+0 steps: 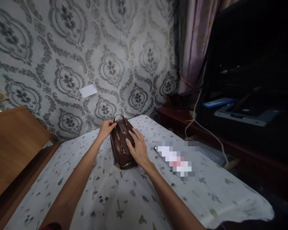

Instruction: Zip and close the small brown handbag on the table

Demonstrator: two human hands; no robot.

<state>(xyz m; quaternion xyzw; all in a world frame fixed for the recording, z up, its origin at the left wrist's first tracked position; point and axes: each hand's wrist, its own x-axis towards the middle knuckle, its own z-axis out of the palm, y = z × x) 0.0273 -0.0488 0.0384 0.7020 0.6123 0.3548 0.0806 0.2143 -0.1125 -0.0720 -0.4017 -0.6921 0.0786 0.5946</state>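
A dark brown leather handbag (122,153) with gold zippers, a small flap and a top handle lies on the patterned white cloth. At its upper left edge, close to the base of the handle, my left hand (107,128) pinches the bag with thumb and fingers together; exactly what part is between them is hidden. My right hand (139,147) rests on the bag's right side, its fingers spread flat over the leather beside the gold clasp (124,131).
A blurred-out flat object (174,159) with a dark edge lies right of the bag. Wallpaper (110,67) rises behind. A wooden panel (16,140) stands at left. At right are a dark red desk (172,116), a white cable (194,111) and a purple curtain (194,44).
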